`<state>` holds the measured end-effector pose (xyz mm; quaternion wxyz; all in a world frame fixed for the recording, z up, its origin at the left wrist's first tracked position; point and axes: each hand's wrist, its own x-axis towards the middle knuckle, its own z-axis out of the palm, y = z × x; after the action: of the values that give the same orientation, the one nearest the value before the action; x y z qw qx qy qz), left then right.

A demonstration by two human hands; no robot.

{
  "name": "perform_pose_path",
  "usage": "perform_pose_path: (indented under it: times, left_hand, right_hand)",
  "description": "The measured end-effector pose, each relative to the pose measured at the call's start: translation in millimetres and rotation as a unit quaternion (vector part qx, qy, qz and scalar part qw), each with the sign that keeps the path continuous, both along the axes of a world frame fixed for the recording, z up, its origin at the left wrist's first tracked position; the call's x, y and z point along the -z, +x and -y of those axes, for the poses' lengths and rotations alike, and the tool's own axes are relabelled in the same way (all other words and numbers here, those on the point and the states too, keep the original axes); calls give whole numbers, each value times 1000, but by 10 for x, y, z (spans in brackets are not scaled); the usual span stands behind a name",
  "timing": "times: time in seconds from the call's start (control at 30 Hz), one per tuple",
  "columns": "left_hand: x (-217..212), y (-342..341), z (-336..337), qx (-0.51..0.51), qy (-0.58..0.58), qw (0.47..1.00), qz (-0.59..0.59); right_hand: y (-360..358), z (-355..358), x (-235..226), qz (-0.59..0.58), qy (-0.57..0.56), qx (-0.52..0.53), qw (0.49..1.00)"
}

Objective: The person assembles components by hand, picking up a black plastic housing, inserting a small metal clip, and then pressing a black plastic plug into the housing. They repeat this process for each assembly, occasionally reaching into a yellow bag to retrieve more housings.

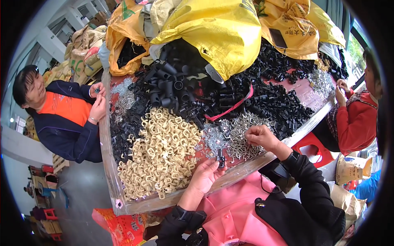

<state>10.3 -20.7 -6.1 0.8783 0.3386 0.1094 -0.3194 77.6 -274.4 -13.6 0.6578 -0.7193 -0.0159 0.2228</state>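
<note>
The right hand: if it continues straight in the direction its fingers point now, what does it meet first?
The right hand points down-left into the pile of silver metal clips and already seems to touch it. Beyond lie more clips, then the beige plastic pieces. Depth is unclear.

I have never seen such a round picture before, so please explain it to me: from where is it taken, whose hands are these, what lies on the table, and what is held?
The picture comes from a wide-lens camera worn on a person's head, looking down; that lens makes the picture round and bends straight edges. No machine is here. The two forearms rising from the lower edge belong to the wearer. The left hand pinches a small black plastic part in its fingers. The right hand reaches into a heap of silver wire clips, fingers bent; whether it grips one I cannot tell. On the table also lie a heap of beige plastic pieces, many black plastic tubes, and yellow sacks. Two other people work at the left and right sides.
</note>
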Motion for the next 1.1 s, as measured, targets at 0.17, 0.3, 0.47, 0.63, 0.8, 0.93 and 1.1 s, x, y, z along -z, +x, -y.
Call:
perform_pose_path:
  times: [0.17,0.3,0.47,0.63,0.8,0.93,1.1]
  left_hand:
    - [5,-6,-4,-5,1,1000,3]
    - [22,-10,-16,-8,-2,1000,5]
    - [17,4,20,-8,0,1000,8]
    - [1,12,14,-5,-1,1000,13]
    - [-39,0,11,-12,1,1000,18]
    - [-47,25,66,-18,-9,999,39]
    - [-10,18,52,-24,-17,998,53]
  right_hand:
    - [-14,-41,-49,-64,98,53,992]
    - [-26,-35,-176,51,-95,-9,994]
    - [-25,-29,-126,-10,-17,-39,999]
    - [14,-18,-139,84,-84,-56,991]
    - [-31,-80,-177,86,40,-102,990]
    - [-88,-216,-286,31,84,-191,978]
    - [-25,-266,-310,239,-402,-224,855]
